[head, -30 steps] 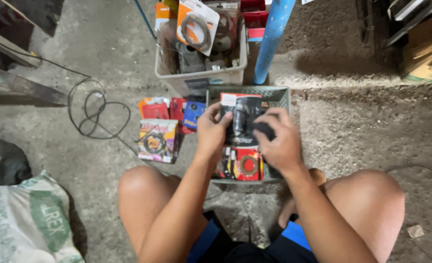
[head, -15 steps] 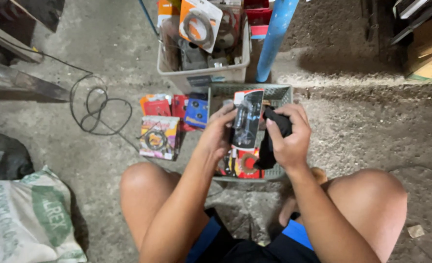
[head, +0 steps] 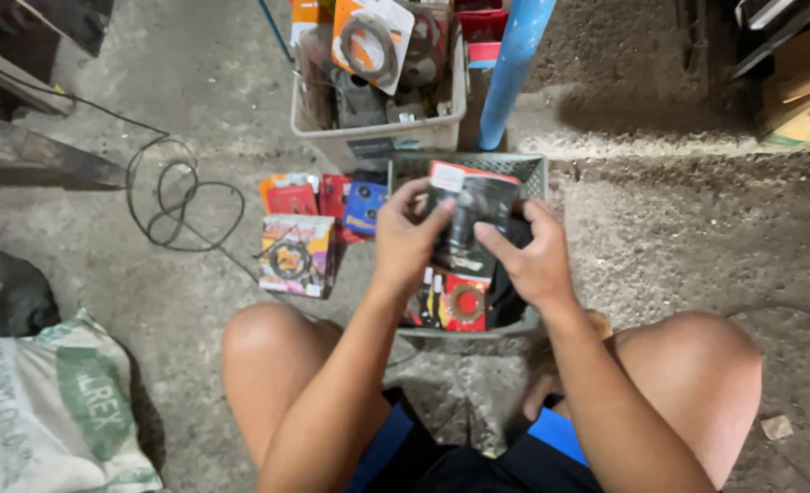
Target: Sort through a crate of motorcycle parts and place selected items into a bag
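Both hands hold one flat black packet with a red top edge (head: 467,215) above a grey plastic crate (head: 535,173) on the concrete floor. My left hand (head: 407,239) grips the packet's left edge. My right hand (head: 535,257) grips its right edge, fingers curled over the front. Inside the crate under the packet lie more packets, one red with a round ring-shaped part (head: 464,306). My bare knees sit on either side of the crate.
Left of the crate lie several loose packets (head: 297,254) in red, blue and orange. A white bin (head: 379,137) full of packaged parts stands behind, next to a blue pole (head: 513,73). A black cable (head: 181,196) coils at left; a printed sack (head: 53,411) lies bottom left.
The packet has been lifted out of the crate and turned; my right hand moved from its side onto its right edge. The camera has drifted slightly.
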